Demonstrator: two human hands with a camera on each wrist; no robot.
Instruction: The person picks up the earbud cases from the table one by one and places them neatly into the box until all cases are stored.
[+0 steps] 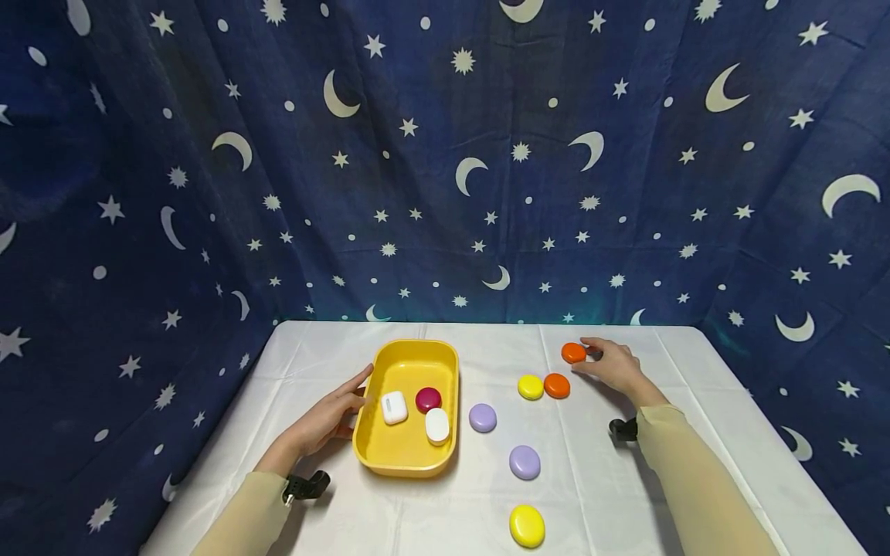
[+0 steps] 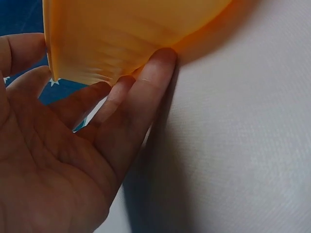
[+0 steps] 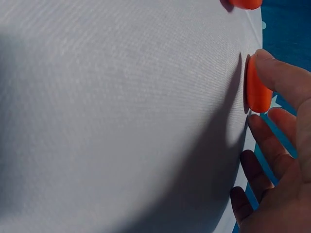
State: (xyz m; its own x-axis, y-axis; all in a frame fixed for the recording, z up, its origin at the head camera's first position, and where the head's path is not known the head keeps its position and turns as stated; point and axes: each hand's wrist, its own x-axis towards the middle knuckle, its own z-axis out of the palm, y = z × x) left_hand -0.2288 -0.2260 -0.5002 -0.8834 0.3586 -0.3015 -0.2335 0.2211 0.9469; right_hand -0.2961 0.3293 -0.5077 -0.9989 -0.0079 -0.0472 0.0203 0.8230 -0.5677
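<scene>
Head | white tablecloth (image 1: 445, 513), starry curtain (image 1: 431, 201) | left hand (image 1: 325, 417) spread against yellow tray (image 1: 405, 469) | right hand (image 1: 616, 367) pinching farther orange disc (image 1: 572, 353)

A white table (image 1: 452, 517) bears discs (image 1: 524, 462) and a tray (image 1: 410, 366).
</scene>
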